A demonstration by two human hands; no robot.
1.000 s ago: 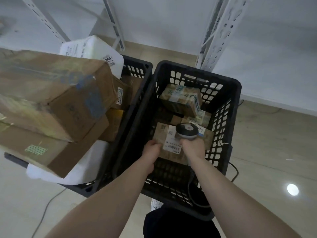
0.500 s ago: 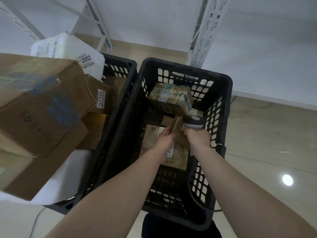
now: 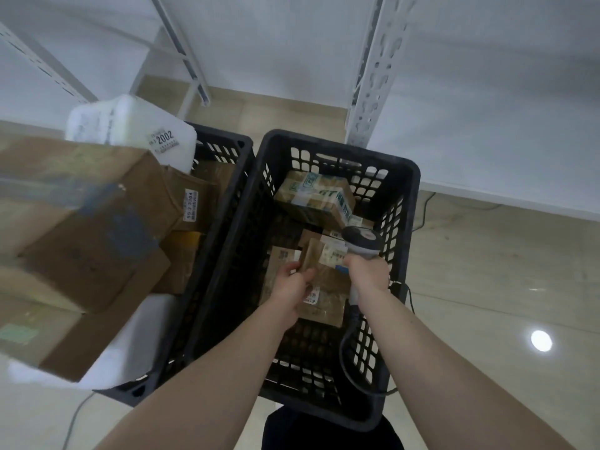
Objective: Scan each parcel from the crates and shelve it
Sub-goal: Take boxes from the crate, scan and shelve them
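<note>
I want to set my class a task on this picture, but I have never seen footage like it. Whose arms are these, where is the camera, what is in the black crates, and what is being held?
There is no machine here. The camera sits on a person's head and looks down, so the two bare arms are that person's own. The right hand grips a handheld barcode scanner, whose cable trails down over the crate wall. The left hand pinches a small brown parcel and holds it up, its label towards the scanner. Both hands reach into the right black crate, which holds a few more taped cardboard parcels. The left black crate beside it is heaped with bigger cardboard boxes and a white package marked 2002. White metal shelving stands behind, on a pale floor.
</note>
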